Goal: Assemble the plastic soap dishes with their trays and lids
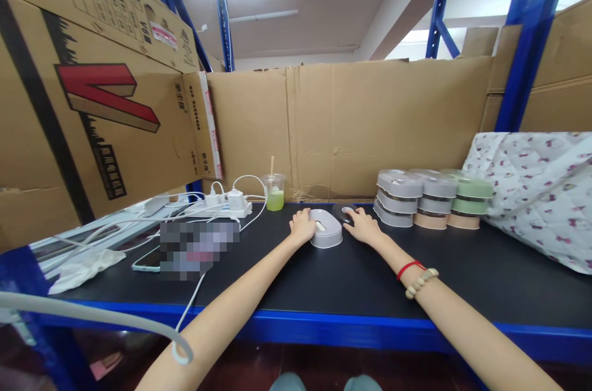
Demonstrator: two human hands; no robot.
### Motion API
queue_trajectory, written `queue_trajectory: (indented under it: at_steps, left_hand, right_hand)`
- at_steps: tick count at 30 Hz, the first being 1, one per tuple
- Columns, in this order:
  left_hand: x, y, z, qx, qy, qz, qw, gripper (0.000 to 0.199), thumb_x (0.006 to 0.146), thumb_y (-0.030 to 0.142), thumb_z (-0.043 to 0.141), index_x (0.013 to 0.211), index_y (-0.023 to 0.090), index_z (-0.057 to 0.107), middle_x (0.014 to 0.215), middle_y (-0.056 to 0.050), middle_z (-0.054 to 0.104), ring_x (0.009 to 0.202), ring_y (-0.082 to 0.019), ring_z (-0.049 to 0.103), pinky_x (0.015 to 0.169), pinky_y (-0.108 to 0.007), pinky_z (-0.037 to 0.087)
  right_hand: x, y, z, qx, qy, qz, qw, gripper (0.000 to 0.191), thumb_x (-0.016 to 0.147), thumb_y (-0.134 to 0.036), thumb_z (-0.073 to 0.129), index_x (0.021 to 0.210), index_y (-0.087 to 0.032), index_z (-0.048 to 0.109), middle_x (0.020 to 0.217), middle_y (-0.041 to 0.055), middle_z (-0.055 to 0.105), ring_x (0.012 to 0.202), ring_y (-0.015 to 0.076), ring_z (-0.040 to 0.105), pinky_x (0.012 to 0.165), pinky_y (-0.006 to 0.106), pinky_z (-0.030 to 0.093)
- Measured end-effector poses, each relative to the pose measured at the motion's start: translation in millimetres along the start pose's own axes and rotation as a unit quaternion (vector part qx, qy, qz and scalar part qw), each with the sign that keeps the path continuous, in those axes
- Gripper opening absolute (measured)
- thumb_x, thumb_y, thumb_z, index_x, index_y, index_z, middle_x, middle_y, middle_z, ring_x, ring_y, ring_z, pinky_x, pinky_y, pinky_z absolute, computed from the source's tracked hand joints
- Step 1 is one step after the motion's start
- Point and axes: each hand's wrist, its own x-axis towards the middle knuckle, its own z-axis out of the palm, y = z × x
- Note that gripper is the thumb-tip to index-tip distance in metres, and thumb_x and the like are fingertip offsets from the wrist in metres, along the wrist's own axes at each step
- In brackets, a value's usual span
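A light grey oval container (326,230) sits on the black tabletop in front of me, with a small white piece on its top. My left hand (302,226) grips its left side, fingers wrapped against the edge. Just to its right lies a dark, see-through oval lid (340,213). My right hand (363,227) has its fingers on the right edge of that lid, thumb and fingers closed on it. Further right stand stacked oval containers in grey (396,200), lilac (433,187) and green (473,189), two of the stacks with peach bottoms.
A cup of green drink (275,197) with a straw stands at the back left, beside a white power strip (238,210) with cables. A phone (148,259) and tissue (87,269) lie left. Cardboard (370,126) forms the back wall. A patterned quilted cloth (546,193) is at right.
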Motion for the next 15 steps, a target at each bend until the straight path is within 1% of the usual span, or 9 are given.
queue_trajectory:
  at_steps: [2, 4, 6, 8, 10, 11, 12, 15]
  left_hand:
    - [0, 0, -0.5, -0.003, 0.008, 0.005, 1.0, 0.04, 0.071, 0.006, 0.046, 0.104, 0.023, 0.058, 0.128, -0.011, 0.054, 0.126, -0.028, 0.042, 0.105, -0.04, 0.026]
    - [0, 0, -0.1, -0.008, 0.016, 0.007, 1.0, 0.037, 0.074, 0.009, 0.045, 0.106, 0.021, 0.057, 0.129, -0.013, 0.053, 0.127, -0.027, 0.041, 0.105, -0.039, 0.026]
    - [-1, -1, 1.4, -0.013, 0.02, 0.007, 1.0, 0.032, 0.077, 0.014, 0.044, 0.106, 0.019, 0.058, 0.128, -0.015, 0.053, 0.127, -0.027, 0.041, 0.105, -0.039, 0.026]
    - [-1, -2, 3.4, -0.018, 0.021, 0.007, 1.0, 0.028, 0.079, 0.017, 0.044, 0.103, 0.019, 0.058, 0.127, -0.015, 0.054, 0.127, -0.027, 0.041, 0.105, -0.038, 0.027]
    - [-1, -2, 5.2, -0.02, 0.022, 0.008, 1.0, 0.026, 0.081, 0.021, 0.043, 0.103, 0.019, 0.058, 0.127, -0.014, 0.054, 0.128, -0.026, 0.041, 0.105, -0.037, 0.027]
    - [-1, -2, 5.8, -0.021, 0.023, 0.008, 0.999, 0.026, 0.082, 0.022, 0.043, 0.104, 0.019, 0.058, 0.128, -0.015, 0.053, 0.128, -0.026, 0.041, 0.105, -0.037, 0.027]
    - [-1, -2, 6.0, -0.026, 0.025, 0.006, 0.999, 0.027, 0.083, 0.023, 0.043, 0.105, 0.019, 0.057, 0.13, -0.015, 0.052, 0.128, -0.026, 0.041, 0.105, -0.037, 0.027]
    - [-4, 2, 4.2, -0.06, 0.034, -0.013, 0.998, 0.031, 0.085, 0.027, 0.042, 0.112, 0.019, 0.054, 0.135, -0.016, 0.046, 0.129, -0.026, 0.04, 0.107, -0.036, 0.025]
  right_hand:
    - [-1, -3, -4, 0.026, 0.007, -0.016, 0.999, 0.037, 0.087, -0.033, 0.048, 0.122, -0.027, 0.056, 0.12, 0.0125, 0.054, 0.111, 0.0295, 0.055, 0.09, 0.044, 0.042]
    - [-3, -9, -7, 0.089, 0.006, -0.074, 0.993, 0.039, 0.09, -0.036, 0.042, 0.125, -0.025, 0.054, 0.125, 0.0121, 0.052, 0.115, 0.025, 0.053, 0.095, 0.041, 0.04]
    - [-7, -16, -9, 0.141, -0.024, -0.153, 0.978, 0.04, 0.088, -0.04, 0.047, 0.124, -0.025, 0.056, 0.128, 0.0107, 0.051, 0.119, 0.0221, 0.05, 0.1, 0.038, 0.038]
    - [-11, -23, -9, 0.145, -0.071, -0.21, 0.964, 0.042, 0.08, -0.045, 0.059, 0.118, -0.027, 0.061, 0.131, 0.0098, 0.049, 0.125, 0.0244, 0.045, 0.105, 0.043, 0.032]
    - [-14, -28, -8, 0.127, -0.105, -0.228, 0.96, 0.046, 0.071, -0.048, 0.067, 0.112, -0.028, 0.065, 0.135, 0.0093, 0.046, 0.129, 0.0281, 0.041, 0.107, 0.048, 0.028]
    - [-16, -29, -8, 0.12, -0.112, -0.23, 0.959, 0.047, 0.069, -0.048, 0.069, 0.111, -0.028, 0.065, 0.136, 0.0093, 0.046, 0.129, 0.0289, 0.04, 0.107, 0.049, 0.028]
    - [-17, -30, -8, 0.116, -0.115, -0.23, 0.959, 0.047, 0.069, -0.047, 0.069, 0.112, -0.028, 0.066, 0.136, 0.0092, 0.046, 0.128, 0.029, 0.041, 0.106, 0.049, 0.029]
    - [-17, -30, -9, 0.115, -0.109, -0.217, 0.963, 0.042, 0.073, -0.045, 0.066, 0.112, -0.029, 0.065, 0.129, 0.0073, 0.053, 0.118, 0.0269, 0.052, 0.101, 0.045, 0.036]
